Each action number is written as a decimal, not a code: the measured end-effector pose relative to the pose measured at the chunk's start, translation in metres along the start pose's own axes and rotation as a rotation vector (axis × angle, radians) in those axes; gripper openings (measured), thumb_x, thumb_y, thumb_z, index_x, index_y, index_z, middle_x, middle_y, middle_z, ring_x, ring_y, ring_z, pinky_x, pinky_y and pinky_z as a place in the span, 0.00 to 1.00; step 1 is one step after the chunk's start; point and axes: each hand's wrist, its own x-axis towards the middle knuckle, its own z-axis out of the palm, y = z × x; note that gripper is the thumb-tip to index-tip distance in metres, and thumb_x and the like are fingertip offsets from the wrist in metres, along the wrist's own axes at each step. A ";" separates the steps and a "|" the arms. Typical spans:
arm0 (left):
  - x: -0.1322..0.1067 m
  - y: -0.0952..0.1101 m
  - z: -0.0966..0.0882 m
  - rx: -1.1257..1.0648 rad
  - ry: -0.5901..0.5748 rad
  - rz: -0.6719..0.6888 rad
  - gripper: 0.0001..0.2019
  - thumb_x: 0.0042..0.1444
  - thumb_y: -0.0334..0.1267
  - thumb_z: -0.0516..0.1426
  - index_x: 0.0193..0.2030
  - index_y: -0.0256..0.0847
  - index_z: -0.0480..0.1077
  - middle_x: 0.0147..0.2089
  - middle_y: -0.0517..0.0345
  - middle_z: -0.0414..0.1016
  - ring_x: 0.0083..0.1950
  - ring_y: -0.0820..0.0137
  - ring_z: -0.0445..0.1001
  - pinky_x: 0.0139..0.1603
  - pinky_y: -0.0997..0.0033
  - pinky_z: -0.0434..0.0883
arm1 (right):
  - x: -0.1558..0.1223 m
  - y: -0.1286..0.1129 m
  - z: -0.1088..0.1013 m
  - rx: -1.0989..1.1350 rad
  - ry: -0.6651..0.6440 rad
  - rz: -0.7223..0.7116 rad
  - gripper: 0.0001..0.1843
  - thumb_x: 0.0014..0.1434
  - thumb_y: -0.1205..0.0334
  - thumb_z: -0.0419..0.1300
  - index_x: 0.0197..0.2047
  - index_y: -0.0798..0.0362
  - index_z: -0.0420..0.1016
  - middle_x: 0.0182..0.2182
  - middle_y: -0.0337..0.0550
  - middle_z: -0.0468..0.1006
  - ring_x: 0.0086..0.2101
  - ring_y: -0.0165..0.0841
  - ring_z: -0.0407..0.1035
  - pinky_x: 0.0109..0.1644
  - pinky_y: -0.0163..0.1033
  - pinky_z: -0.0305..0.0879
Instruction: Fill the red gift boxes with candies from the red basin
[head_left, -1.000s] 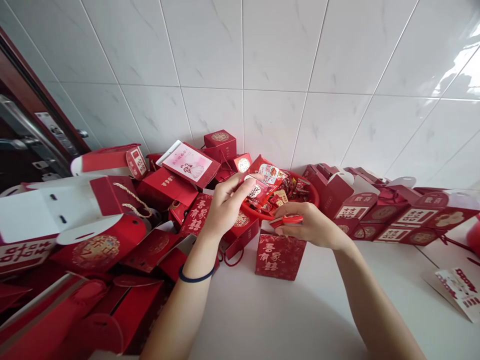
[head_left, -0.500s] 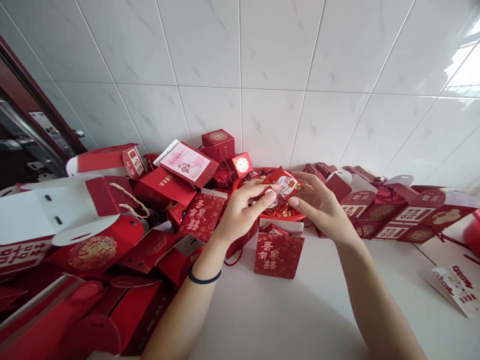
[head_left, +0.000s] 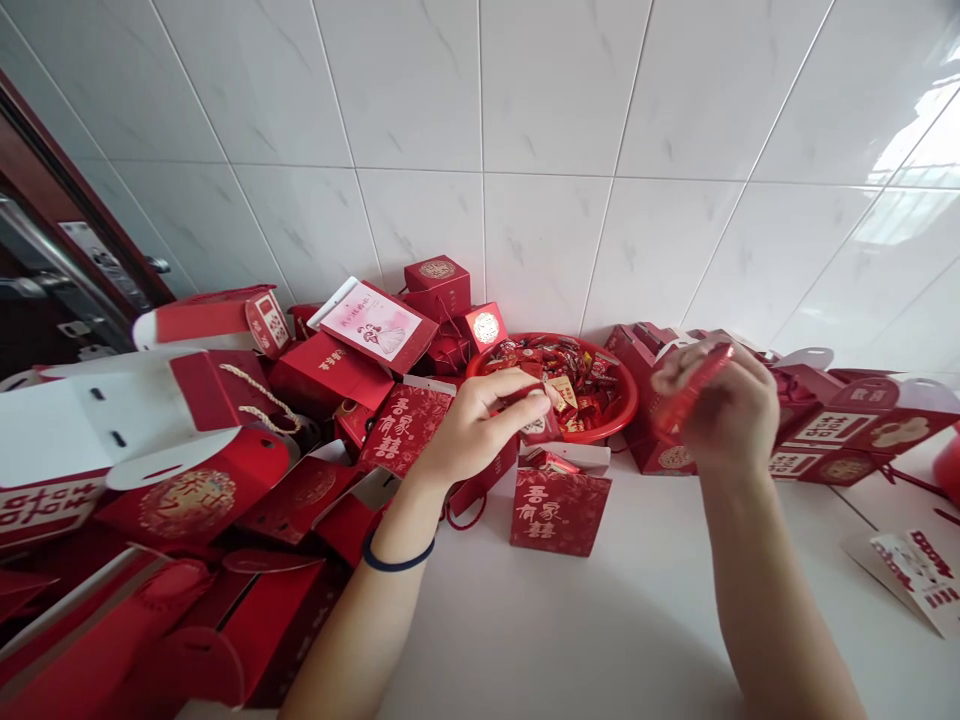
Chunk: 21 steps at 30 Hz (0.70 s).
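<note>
My left hand (head_left: pixel 484 425) pinches a small dark red candy packet (head_left: pixel 538 428) with a pale emblem, just above the box. Below it stands an upright red gift box (head_left: pixel 560 515) with white lettering; its top is open and wrapped sweets (head_left: pixel 553 461) show inside. My right hand (head_left: pixel 727 405), smeared by motion, is raised on the right and grips a shiny red candy packet (head_left: pixel 694 390). Behind my left hand is a red plastic basin (head_left: pixel 624 410) full of wrapped sweets (head_left: pixel 574 385).
Red gift boxes (head_left: pixel 322 370) lie heaped on the left, some unfolded with white insides. A row of closed boxes (head_left: pixel 840 430) lines the wall on the right. A printed card (head_left: pixel 911 570) rests on the white table (head_left: pixel 555 640). A tiled wall (head_left: pixel 547 240) rises behind.
My right hand has moved right, away from my left hand, carrying the shiny red packet from over the basin. My left hand has dropped slightly with its packet.
</note>
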 end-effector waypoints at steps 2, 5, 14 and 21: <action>-0.002 0.003 -0.003 0.070 -0.113 0.002 0.10 0.64 0.42 0.59 0.41 0.44 0.83 0.33 0.55 0.80 0.37 0.65 0.76 0.42 0.67 0.73 | 0.003 -0.009 -0.008 -0.067 -0.119 0.059 0.16 0.60 0.55 0.58 0.22 0.48 0.71 0.18 0.40 0.66 0.18 0.31 0.58 0.20 0.40 0.52; -0.003 0.004 -0.002 0.159 -0.172 0.093 0.11 0.64 0.41 0.59 0.42 0.45 0.84 0.34 0.54 0.81 0.37 0.65 0.76 0.45 0.65 0.74 | 0.002 -0.017 -0.014 -0.287 -0.452 0.213 0.21 0.63 0.49 0.56 0.24 0.51 0.75 0.17 0.41 0.67 0.19 0.31 0.58 0.21 0.39 0.52; -0.003 -0.002 0.008 0.274 -0.317 0.107 0.10 0.63 0.37 0.59 0.42 0.48 0.84 0.37 0.54 0.82 0.36 0.66 0.78 0.38 0.69 0.71 | -0.001 0.013 -0.007 -0.752 -1.065 0.339 0.20 0.63 0.46 0.60 0.27 0.52 0.74 0.20 0.35 0.65 0.21 0.27 0.55 0.24 0.34 0.51; -0.002 -0.011 0.013 0.403 -0.263 0.117 0.08 0.58 0.35 0.62 0.32 0.49 0.83 0.29 0.58 0.78 0.29 0.68 0.75 0.30 0.71 0.68 | 0.000 0.016 -0.007 -0.764 -1.097 0.299 0.25 0.66 0.44 0.54 0.23 0.52 0.67 0.20 0.35 0.62 0.22 0.27 0.52 0.25 0.35 0.50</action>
